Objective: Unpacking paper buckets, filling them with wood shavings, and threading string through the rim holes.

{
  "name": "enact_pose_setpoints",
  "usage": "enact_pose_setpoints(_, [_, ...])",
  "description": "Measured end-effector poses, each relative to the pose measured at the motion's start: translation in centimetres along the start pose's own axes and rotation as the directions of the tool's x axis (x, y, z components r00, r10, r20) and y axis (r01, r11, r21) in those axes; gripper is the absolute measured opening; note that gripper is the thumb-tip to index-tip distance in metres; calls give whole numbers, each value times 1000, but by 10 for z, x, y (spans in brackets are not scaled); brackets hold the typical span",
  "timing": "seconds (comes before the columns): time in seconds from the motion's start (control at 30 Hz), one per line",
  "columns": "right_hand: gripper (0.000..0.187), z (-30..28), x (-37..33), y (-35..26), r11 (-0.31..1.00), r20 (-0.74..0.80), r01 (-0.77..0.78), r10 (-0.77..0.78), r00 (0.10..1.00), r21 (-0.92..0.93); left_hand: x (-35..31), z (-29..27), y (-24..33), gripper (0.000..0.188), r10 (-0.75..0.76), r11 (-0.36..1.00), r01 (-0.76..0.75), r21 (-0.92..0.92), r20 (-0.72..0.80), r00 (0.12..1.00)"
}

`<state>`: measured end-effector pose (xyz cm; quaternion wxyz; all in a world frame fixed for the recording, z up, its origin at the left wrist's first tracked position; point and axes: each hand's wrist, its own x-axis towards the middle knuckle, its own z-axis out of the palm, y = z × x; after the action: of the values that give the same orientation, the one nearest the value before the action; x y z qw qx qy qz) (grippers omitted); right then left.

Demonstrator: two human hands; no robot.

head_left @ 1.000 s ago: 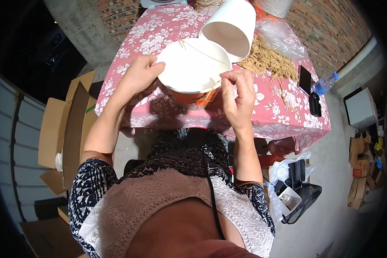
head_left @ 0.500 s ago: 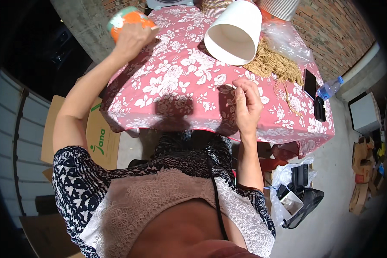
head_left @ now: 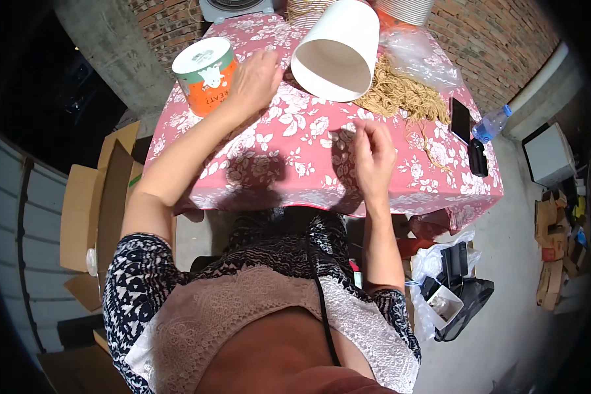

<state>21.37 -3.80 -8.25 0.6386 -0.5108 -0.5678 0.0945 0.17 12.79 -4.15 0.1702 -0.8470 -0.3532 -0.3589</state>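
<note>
An orange and green paper bucket (head_left: 205,84) stands at the table's left side with a white round end facing up. Just right of it is my left hand (head_left: 255,82), back upward and fingers bent; their tips are hidden. A plain white bucket (head_left: 348,33) lies tilted beyond that hand, its mouth toward me. My right hand (head_left: 376,157) hovers above the front of the table, thumb and fingers closed together. Whether something small sits between them I cannot make out. Tan cord (head_left: 407,95) lies heaped right of the white bucket.
A floral red cloth covers the table (head_left: 308,141). On its right are a phone (head_left: 459,120), a black case (head_left: 478,157) and a water bottle (head_left: 492,125). Clear plastic wrap (head_left: 420,56) and stacked buckets (head_left: 407,10) stand farther back. An open cardboard box (head_left: 82,217) is at left.
My left hand has let go of the orange and green bucket, now standing on the table, and moved right toward the white bucket. My right hand stays nearly in place, fingers more curled.
</note>
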Motion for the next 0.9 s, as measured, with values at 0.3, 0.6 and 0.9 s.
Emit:
enact_pose_setpoints(0.3, [23, 23, 91, 67, 904, -35, 106, -132, 991, -415, -5, 73, 3, 25, -579, 521, 542, -659, 193, 792])
enact_pose_setpoints(0.6, [16, 32, 92, 80, 930, -101, 60, -103, 990, -362, -15, 79, -5, 26, -512, 165, 479, -862, 340, 789])
enact_pose_setpoints(0.9, [13, 34, 86, 61, 913, -159, 35, -108, 981, -407, -20, 67, -2, 30, -401, -20, 395, -919, 369, 838])
